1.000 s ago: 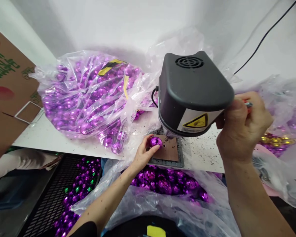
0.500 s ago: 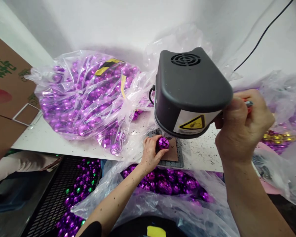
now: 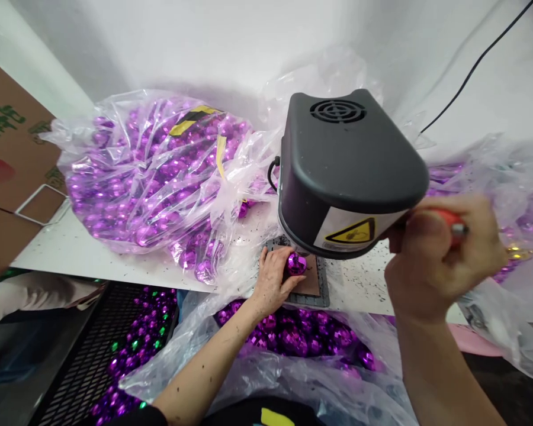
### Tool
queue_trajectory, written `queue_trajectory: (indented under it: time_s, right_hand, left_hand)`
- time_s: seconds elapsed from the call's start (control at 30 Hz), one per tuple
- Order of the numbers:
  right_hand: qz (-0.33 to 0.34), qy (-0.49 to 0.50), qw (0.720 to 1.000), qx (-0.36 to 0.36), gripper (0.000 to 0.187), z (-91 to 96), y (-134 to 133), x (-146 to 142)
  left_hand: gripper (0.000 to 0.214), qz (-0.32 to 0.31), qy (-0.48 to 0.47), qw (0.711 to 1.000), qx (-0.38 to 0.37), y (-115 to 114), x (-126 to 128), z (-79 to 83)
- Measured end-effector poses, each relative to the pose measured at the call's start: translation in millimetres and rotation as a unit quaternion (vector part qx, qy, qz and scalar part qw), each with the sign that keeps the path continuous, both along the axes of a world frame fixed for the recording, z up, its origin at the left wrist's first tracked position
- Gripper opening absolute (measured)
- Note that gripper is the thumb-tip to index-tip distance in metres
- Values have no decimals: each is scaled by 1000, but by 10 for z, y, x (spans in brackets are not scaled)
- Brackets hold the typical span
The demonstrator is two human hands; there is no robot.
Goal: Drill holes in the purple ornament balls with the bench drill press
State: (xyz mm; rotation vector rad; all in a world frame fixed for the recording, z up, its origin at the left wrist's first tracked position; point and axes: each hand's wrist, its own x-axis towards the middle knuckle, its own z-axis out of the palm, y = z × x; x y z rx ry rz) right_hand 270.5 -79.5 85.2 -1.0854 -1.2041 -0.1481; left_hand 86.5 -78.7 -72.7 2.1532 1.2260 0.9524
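Observation:
A shiny purple faceted ball [image 3: 296,264] sits under the head of a black machine [image 3: 350,171], over a brown pad on a grey base plate [image 3: 322,284]. My left hand [image 3: 273,278] is closed around the ball's left side, fingers above and thumb below. With my right hand [image 3: 439,254] I grip the red handle [image 3: 448,220] at the machine's right side; its metal end pokes out past my fingers. The machine's head hides where its lower part meets the ball.
A clear bag of purple balls [image 3: 151,177] lies at the left beside a cardboard box [image 3: 18,171]. An open plastic bag with purple balls [image 3: 293,337] is in front of me. A black crate [image 3: 84,343] holds purple and green balls. Dark specks litter the white table [image 3: 359,284].
My right hand has come down with the red handle, and more of the handle shows. My left hand stays at the ball under the machine. The view has shifted slightly.

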Motion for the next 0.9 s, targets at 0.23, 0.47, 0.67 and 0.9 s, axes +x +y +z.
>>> queue_trajectory:
  time_s: [0.23, 0.47, 0.67, 0.9]
  right_hand:
    - [72, -97, 992, 21, 27, -491, -384, 69]
    - [71, -101, 992, 8, 26, -616, -405, 68]
    - [33, -98, 994, 34, 17, -740, -345, -17]
    - [27, -105, 994, 30, 23, -792, -361, 11]
  left_hand:
    - [48, -5, -9, 1000, -27, -20, -8, 26]
    - [49, -3, -7, 999, -31, -20, -5, 10]
    - [49, -5, -11, 1000, -25, -24, -6, 12]
    - [47, -7, -17, 999, -42, -24, 1, 25]
